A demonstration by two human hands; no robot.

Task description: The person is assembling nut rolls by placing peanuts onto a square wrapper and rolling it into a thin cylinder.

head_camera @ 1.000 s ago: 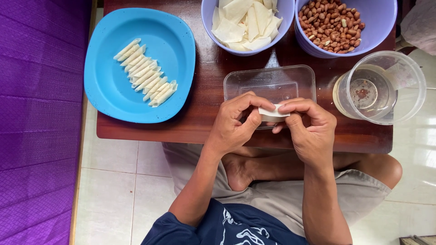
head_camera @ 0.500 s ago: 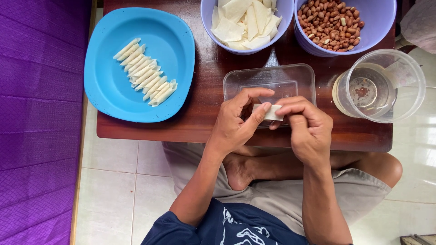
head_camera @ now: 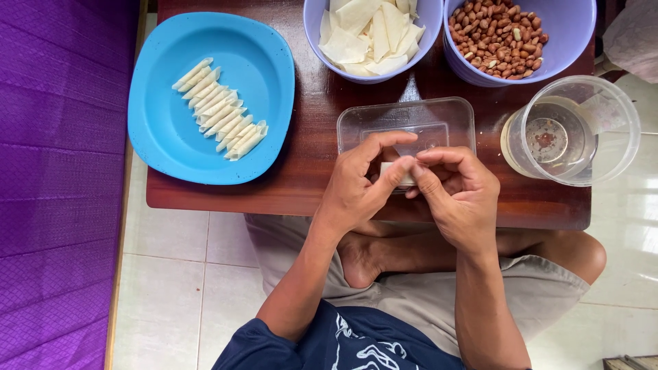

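Fingers first: I'm seeing the left hand (head_camera: 360,185) and the right hand (head_camera: 456,188) pressed together, fingertips (head_camera: 404,168) pinched shut around a small pale wrapper piece (head_camera: 392,171), only a sliver of it showing between the thumbs and forefingers. Both hands close tightly on it, nothing else in either grip. They work right above the near edge of the table (head_camera: 308,185), over the clear shallow tray (head_camera: 411,123) that sits just behind the knuckles. My read: this is the rolling step, the wrapper being curled into a thin tube, and I can't tell whether a nut is tucked inside. Next, I'd judge, calls for an even rolling pressure so the seam closes without tearing, then a reach to the left. Out there, at the left edge, the blue plate (head_camera: 164,137) carries a neat diagonal row of finished rolls (head_camera: 219,113), lying side by side and touching. Along the far edge sits a lilac bowl of cut wrappers (head_camera: 370,34), beside it a lilac bowl of peanuts (head_camera: 507,34), and near the right edge a clear cup of water (head_camera: 569,133).
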